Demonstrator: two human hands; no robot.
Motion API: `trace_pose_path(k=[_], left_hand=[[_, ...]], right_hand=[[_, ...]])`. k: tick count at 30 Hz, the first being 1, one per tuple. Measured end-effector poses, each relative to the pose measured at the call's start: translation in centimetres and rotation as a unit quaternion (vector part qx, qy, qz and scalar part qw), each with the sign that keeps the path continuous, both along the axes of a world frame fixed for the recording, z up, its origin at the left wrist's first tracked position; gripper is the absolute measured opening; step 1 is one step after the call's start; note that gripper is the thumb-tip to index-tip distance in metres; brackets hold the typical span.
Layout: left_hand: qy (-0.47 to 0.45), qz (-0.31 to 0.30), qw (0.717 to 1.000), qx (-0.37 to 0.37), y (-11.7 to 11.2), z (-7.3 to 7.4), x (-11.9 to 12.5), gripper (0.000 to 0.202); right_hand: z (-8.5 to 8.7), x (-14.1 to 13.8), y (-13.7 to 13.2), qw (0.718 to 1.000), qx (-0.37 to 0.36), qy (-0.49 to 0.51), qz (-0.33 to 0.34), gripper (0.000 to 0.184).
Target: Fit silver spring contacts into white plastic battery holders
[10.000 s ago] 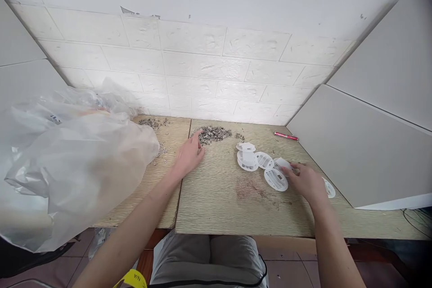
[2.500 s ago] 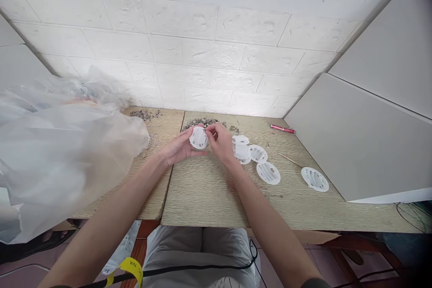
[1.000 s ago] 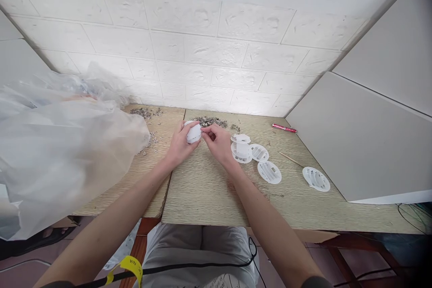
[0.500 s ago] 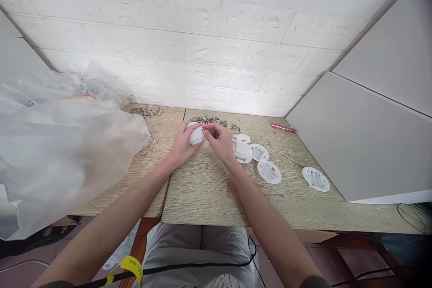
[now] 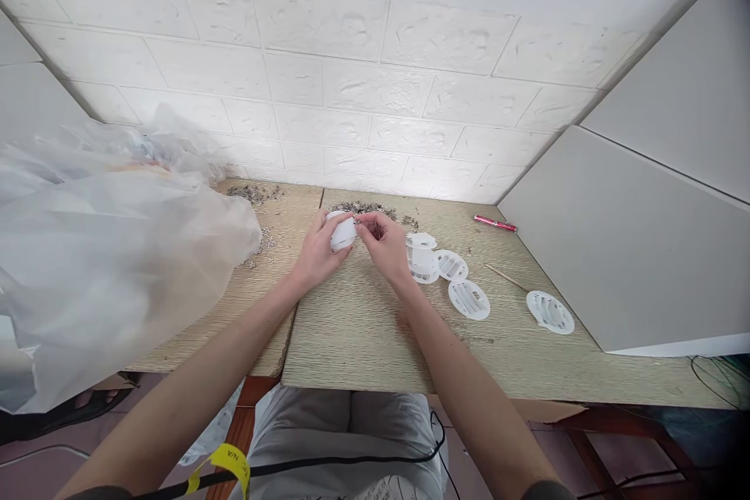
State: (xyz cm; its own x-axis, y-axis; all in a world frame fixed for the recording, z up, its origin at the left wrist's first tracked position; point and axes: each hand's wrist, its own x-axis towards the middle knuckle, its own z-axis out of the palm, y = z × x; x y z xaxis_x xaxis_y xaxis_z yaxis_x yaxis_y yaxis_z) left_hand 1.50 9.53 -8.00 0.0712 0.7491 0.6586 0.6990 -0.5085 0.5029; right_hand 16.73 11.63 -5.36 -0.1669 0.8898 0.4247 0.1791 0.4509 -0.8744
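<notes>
My left hand (image 5: 319, 252) is closed around a white round plastic piece (image 5: 344, 233), held just above the table. At that piece's right edge, my right hand (image 5: 383, 244) pinches with thumb and forefinger; a tiny metal part seems to be between them, too small to name. Behind both hands lies a heap of small metal parts (image 5: 375, 208). Right of my right hand, several white slotted plastic discs (image 5: 469, 300) lie flat, some overlapping.
A large translucent plastic bag (image 5: 117, 250) bulges over the table's left side, beside another pile of metal parts (image 5: 253, 194). Farther right are a red pen (image 5: 495, 223), a thin wooden stick (image 5: 505, 276) and a separate white disc (image 5: 550, 312). Grey panels (image 5: 633, 242) stand at the right.
The view has shifted very slightly. Both hands stay at the white piece, with only a small movement of the right fingers at its edge.
</notes>
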Motion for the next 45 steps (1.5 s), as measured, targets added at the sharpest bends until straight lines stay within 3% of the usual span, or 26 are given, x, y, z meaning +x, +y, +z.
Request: trace_pose_path(k=[12, 22, 28, 32, 34, 37, 40, 45], left_hand=[[0.008, -0.013, 1.000, 0.007, -0.2, 0.3, 0.1, 0.054], [0.018, -0.021, 0.999, 0.018, -0.3, -0.4, 0.3, 0.050], [0.021, -0.006, 0.999, -0.032, -0.4, -0.2, 0.4, 0.050], [0.027, 0.048, 0.993, -0.100, -0.4, 0.0, 0.3, 0.048], [0.002, 0.067, 0.991, -0.115, -0.4, 0.1, 0.3, 0.050], [-0.071, 0.036, 0.988, -0.129, -0.2, 0.2, 0.3, 0.054], [-0.206, -0.007, 0.960, -0.191, 0.1, 0.5, 0.3, 0.055], [-0.413, -0.140, 0.848, -0.300, 0.5, 0.9, 0.3, 0.048]], right_hand=[[0.1, -0.1, -0.3, 0.998, 0.031, -0.034, -0.038, 0.014], [-0.3, -0.1, -0.1, 0.997, 0.040, -0.065, -0.032, 0.008], [-0.4, -0.2, -0.1, 0.993, 0.064, -0.093, -0.038, 0.010], [-0.2, -0.3, -0.4, 0.989, 0.099, -0.095, -0.052, 0.011], [0.1, -0.3, -0.5, 0.992, 0.088, -0.072, -0.062, 0.012], [0.4, 0.1, -0.3, 0.998, 0.035, -0.016, -0.057, 0.015], [0.3, 0.6, 0.4, 0.999, -0.007, 0.038, -0.031, 0.018], [-0.4, 0.8, 1.2, 0.998, -0.021, 0.061, -0.007, 0.020]])
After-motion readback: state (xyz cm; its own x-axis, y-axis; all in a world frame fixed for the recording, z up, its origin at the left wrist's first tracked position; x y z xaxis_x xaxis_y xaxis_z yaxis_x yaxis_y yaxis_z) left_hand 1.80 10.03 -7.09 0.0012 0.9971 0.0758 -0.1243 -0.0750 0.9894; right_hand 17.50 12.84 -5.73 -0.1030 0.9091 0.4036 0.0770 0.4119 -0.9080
